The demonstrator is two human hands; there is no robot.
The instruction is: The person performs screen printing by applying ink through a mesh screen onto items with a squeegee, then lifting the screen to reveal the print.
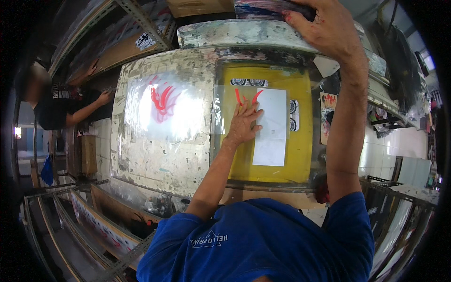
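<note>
My left hand (243, 124) lies flat with its fingers spread over a clear film and the left edge of a white paper sheet (271, 145). Red printed strokes (256, 96) show just beyond its fingertips. Film and paper rest on the yellow mesh of a screen printing frame (300, 167). My right hand (324, 30) reaches to the far edge, beside a dark, ink-stained object (260, 9). Red stains mark its thumb; the other fingers are largely out of the picture, so its grip is hidden.
Left of the frame, a clear film with a red flame-like print (164, 101) lies on the stained pale tabletop (164, 162). An ink-smeared ledge (225, 34) runs along the back. A person in black (70, 105) is at the left. Metal racks (80, 211) stand lower left.
</note>
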